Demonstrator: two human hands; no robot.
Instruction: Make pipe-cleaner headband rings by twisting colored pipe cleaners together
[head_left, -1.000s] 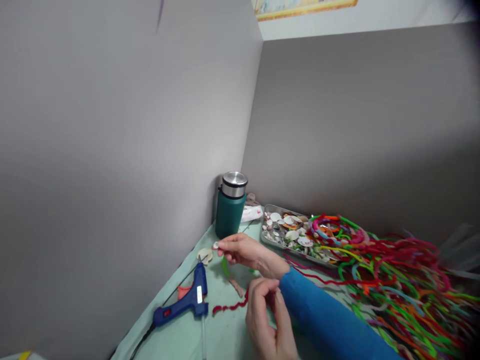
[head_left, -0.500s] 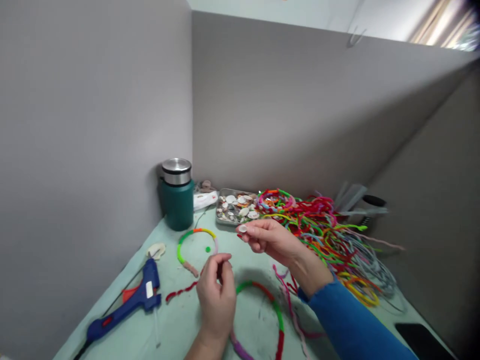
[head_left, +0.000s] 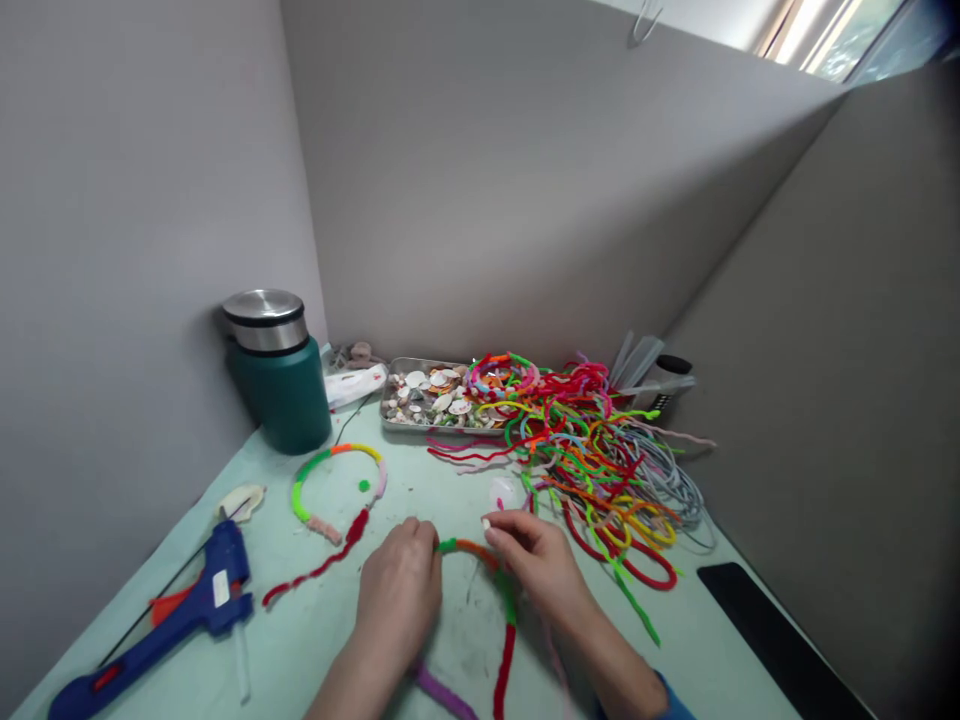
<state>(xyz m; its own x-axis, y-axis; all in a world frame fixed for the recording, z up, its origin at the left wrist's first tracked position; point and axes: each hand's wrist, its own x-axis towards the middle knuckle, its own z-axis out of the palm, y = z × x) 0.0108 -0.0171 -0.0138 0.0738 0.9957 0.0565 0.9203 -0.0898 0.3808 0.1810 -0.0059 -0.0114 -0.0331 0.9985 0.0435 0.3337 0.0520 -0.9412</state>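
My left hand (head_left: 403,580) is closed on the upper left of a multicoloured pipe-cleaner ring (head_left: 507,600), with green, orange, red and purple sections. The fingertips and the stretch of ring under them are hidden. My right hand (head_left: 541,566) pinches a small white shell (head_left: 487,524) between thumb and forefinger, just above the ring's far edge. To the left lies a second pipe-cleaner ring (head_left: 306,478), its red fuzzy end (head_left: 330,568) trailing loose towards me.
At the left lies a blue glue gun (head_left: 217,575), in front of a green flask (head_left: 283,395). A metal tray (head_left: 431,430) of shells stands at the back. Tangled pipe cleaners (head_left: 592,450) spread right of it, and a black phone (head_left: 772,640) rests at the right edge.
My right hand has come down from near the tray to the ring, bringing the white shell. My left hand has closed on the ring. The view has shifted right.
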